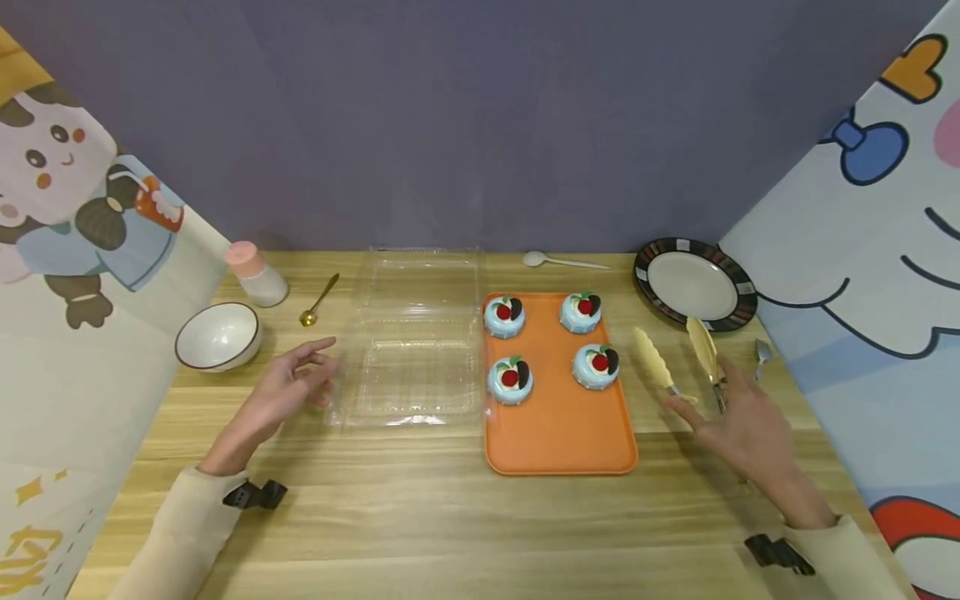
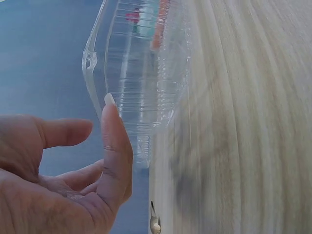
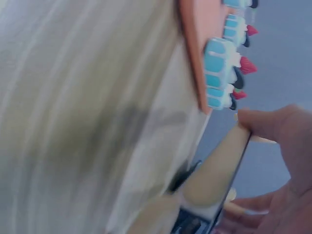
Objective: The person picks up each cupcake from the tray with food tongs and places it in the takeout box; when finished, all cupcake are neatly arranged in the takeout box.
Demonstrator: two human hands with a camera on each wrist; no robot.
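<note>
My right hand point(image 1: 750, 429) holds a pair of tongs point(image 1: 651, 357) with cream-coloured ends, spread apart, right of the orange tray point(image 1: 558, 437). In the right wrist view the thumb point(image 3: 265, 124) lies against one arm of the tongs. Several light-blue cupcakes point(image 1: 510, 383), each topped with a red berry and a dark biscuit, stand on the tray. Left of it lies a clear plastic box point(image 1: 420, 379) with its lid folded back. At that box's left edge is my left hand point(image 1: 288, 387), loosely bent and holding nothing; whether a fingertip touches the rim I cannot tell.
On the left are a white bowl point(image 1: 217, 335), a pink-capped jar point(image 1: 258, 275) and a small golden spoon point(image 1: 310, 317). A white spoon point(image 1: 536, 259) lies by the back wall. At the right stand a dark-rimmed plate point(image 1: 693, 285) and a piece of metal cutlery point(image 1: 762, 350).
</note>
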